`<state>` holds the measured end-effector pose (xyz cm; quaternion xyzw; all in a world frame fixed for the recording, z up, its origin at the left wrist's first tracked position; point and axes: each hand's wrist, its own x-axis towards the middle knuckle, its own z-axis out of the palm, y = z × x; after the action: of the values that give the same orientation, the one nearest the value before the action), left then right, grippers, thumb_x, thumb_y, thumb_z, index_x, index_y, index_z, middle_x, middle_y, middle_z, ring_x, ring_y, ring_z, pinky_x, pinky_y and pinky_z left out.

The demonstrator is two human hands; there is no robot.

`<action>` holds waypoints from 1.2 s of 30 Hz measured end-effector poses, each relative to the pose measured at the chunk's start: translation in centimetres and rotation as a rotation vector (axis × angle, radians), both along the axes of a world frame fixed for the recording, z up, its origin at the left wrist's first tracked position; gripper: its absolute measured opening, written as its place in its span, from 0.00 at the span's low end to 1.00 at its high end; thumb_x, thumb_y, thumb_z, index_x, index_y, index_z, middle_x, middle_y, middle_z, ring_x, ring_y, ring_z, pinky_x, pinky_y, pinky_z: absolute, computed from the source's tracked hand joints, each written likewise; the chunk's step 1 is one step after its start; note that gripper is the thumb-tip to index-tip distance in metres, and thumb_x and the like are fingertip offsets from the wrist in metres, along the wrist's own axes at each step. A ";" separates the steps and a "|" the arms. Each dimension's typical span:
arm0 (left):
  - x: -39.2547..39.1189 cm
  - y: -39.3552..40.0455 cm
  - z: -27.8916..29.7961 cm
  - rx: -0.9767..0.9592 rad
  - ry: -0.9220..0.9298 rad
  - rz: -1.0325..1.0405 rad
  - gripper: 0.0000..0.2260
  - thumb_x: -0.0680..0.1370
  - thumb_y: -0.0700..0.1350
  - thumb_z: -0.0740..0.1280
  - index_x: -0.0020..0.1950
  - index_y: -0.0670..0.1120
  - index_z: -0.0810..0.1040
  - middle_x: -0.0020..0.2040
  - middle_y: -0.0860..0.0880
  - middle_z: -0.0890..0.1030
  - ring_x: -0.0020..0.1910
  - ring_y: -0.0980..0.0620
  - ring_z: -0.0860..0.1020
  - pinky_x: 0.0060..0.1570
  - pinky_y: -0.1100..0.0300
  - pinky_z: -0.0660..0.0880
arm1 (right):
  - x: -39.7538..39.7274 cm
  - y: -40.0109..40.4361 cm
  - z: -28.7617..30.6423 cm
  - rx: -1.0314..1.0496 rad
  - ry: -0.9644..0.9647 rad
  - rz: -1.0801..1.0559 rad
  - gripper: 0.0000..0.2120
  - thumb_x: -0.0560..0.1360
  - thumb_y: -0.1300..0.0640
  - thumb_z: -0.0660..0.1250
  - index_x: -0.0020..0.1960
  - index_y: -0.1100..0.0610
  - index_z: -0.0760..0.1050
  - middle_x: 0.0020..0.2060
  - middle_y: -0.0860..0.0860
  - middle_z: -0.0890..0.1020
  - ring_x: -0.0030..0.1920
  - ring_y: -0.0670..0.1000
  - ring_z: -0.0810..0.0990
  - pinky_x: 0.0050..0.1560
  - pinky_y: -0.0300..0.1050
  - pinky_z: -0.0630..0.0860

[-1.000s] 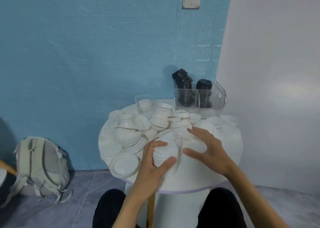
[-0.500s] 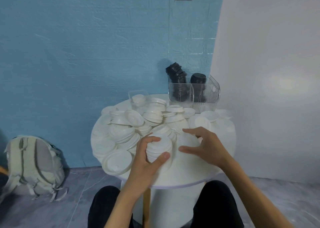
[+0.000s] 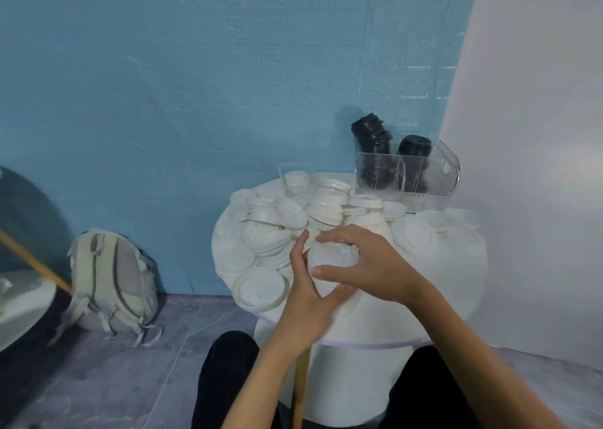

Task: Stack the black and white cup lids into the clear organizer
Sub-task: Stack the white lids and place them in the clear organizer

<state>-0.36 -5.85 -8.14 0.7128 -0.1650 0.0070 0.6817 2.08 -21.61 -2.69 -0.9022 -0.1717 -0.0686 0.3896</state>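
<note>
White stack (image 3: 329,267): small pile of nested white lids, held between both hands just above the near part of the table
Left hand (image 3: 306,301): fingers upright along the stack's left side, thumb curled under its near edge, gripping it
Right hand (image 3: 368,265): arched over the stack from the right, forefinger across the far rim, thumb across the near face, clamped on it
Hands together: both close on the same stack, thumbs nearly touching at its near side
Table (image 3: 437,285): round, white, on a white drum base; near right part bare
Loose lids (image 3: 287,219): heap of white lids covering the left and middle of the table, some in short leaning piles, one large lid (image 3: 259,290) overhanging the near left edge
Organizer (image 3: 408,180): clear, ribbed, divided, at the table's far right edge against the wall
Black lids (image 3: 372,136): two stacks stand in the organizer; the left one rises high and leans left, the right one (image 3: 414,146) is shorter and upright
Clear cup (image 3: 297,177): at the far edge left of the organizer, white lids inside
Backpack (image 3: 111,281): pale grey, on the floor against the blue wall, well left of the table
Legs: dark trousers either side of the table base
</note>
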 end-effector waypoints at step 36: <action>-0.1 -0.3 -0.2 0.005 -0.090 0.044 0.19 0.77 0.45 0.75 0.63 0.59 0.73 0.60 0.66 0.75 0.64 0.63 0.72 0.59 0.73 0.67 | 4.0 -3.4 -1.4 0.206 -0.092 -0.295 0.14 0.78 0.46 0.69 0.63 0.46 0.79 0.57 0.41 0.80 0.54 0.39 0.78 0.58 0.42 0.75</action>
<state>-0.42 -6.15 -8.33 0.7170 -0.1797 0.0536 0.6713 6.08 -25.02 -4.12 -0.8687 -0.0473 -0.1836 0.4576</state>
